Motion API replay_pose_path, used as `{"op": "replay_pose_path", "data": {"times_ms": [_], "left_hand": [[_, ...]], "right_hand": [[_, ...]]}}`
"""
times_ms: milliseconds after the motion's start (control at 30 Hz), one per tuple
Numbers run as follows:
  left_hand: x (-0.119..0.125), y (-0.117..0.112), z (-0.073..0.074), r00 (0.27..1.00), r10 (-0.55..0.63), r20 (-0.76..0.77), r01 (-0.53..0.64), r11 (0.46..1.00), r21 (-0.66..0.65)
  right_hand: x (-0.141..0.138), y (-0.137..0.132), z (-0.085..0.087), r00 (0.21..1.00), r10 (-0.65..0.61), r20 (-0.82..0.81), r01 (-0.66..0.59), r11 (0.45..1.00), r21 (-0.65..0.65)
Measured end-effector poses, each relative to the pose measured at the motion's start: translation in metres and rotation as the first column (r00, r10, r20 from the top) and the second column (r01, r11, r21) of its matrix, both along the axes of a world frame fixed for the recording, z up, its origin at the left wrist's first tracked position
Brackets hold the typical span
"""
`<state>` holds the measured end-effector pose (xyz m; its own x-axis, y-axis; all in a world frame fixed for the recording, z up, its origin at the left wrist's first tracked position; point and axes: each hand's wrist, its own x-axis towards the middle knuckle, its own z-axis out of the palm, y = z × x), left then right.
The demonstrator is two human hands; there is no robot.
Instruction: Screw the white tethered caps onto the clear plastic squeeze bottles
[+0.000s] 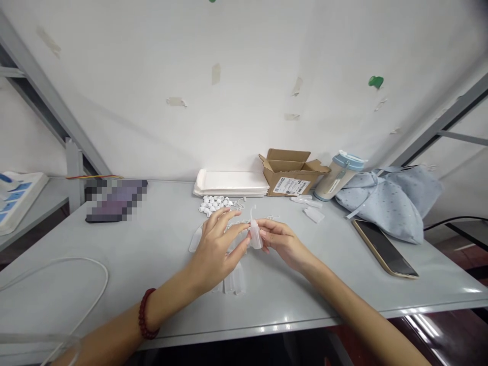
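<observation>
In front of me stands a small translucent plastic dropper bottle [255, 237], held upright with a thin pale tip rising from its neck. The fingers of my right hand [284, 241] are closed around its right side. From the left, my left hand [219, 244] pinches at its neck with thumb and forefinger, the other fingers raised. More translucent bottles [234, 279] lie on the table under and beside my left hand, partly covered by it. Just behind it is a pile of small white caps [213, 204], with thin white nozzle pieces [239, 203] alongside.
Behind the caps lies a stack of white envelopes [234, 183] beside an open cardboard box [292, 178]. A blue-lidded tumbler [335, 178], a light blue cloth bag [385, 201] and a phone [385, 249] occupy the right. At left, a white cable [104, 277] curves over the grey table [290, 310].
</observation>
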<state>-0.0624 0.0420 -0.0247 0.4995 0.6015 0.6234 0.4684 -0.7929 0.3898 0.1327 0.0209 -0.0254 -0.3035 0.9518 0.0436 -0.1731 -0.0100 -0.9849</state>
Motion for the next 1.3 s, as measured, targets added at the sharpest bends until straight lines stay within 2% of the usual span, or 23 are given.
{"op": "replay_pose_path", "data": {"times_ms": [200, 633, 967, 1067, 1167, 1300], "left_hand": [[0.0, -0.002, 0.003, 0.998, -0.026, -0.058, 0.028, 0.999, 0.033], [0.0, -0.002, 0.002, 0.996, -0.045, -0.082, 0.055, 0.991, 0.122], [0.001, -0.001, -0.001, 0.983, -0.165, -0.08, 0.176, 0.971, 0.161], [0.002, -0.002, 0.002, 0.976, -0.208, -0.068, 0.214, 0.971, 0.111], [0.001, -0.006, 0.007, 0.968, -0.242, -0.061, 0.242, 0.97, -0.015], [-0.001, -0.013, 0.012, 0.928, -0.352, -0.126, 0.325, 0.926, -0.194]], "right_hand": [[-0.001, -0.002, 0.002, 0.997, 0.048, -0.052, -0.052, 0.996, -0.075], [-0.002, -0.002, -0.002, 0.992, 0.099, -0.075, -0.107, 0.989, -0.101], [-0.002, -0.002, 0.002, 0.981, 0.196, 0.002, -0.195, 0.977, -0.08], [-0.002, -0.001, 0.003, 0.969, 0.24, 0.058, -0.236, 0.97, -0.063], [0.002, -0.001, 0.004, 0.937, 0.307, 0.167, -0.298, 0.951, -0.079], [0.012, 0.0, 0.006, 0.834, 0.475, 0.282, -0.425, 0.878, -0.222]]}}
